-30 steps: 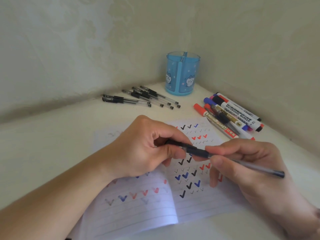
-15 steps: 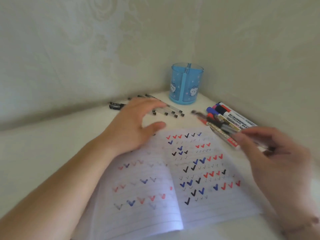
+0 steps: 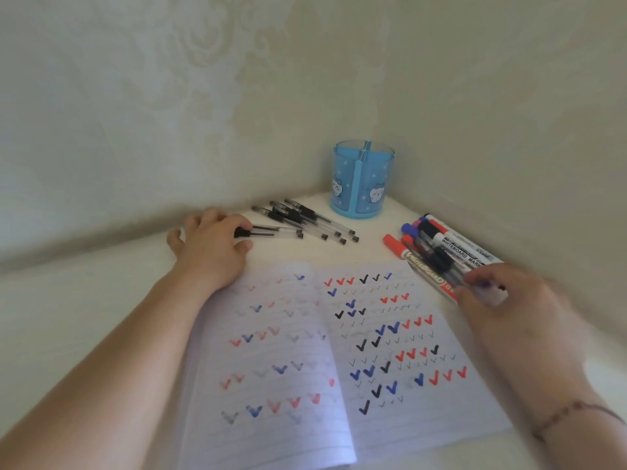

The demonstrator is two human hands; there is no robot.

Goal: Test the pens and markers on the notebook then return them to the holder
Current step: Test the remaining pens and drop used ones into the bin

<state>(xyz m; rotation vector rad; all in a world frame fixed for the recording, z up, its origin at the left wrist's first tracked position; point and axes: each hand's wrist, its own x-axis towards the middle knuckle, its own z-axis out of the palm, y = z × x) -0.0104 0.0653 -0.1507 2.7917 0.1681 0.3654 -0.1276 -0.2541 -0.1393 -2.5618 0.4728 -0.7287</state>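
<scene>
An open lined notebook covered in red, blue and black tick marks lies in front of me. The blue translucent holder stands in the far corner with nothing showing in it. Several black gel pens lie left of it. My left hand pinches the cap end of a gel pen at the near side of that pile. Whiteboard markers lie in a heap on the right. My right hand, blurred, holds a clear gel pen lying across the markers.
Pale patterned walls meet in the corner right behind the holder and hem in the white tabletop at the back and right. A thin bracelet is on my right wrist.
My hands have parted. The left one went from the pen to the gel pen pile at the back left. The right one carried the pen right, onto the marker heap.
</scene>
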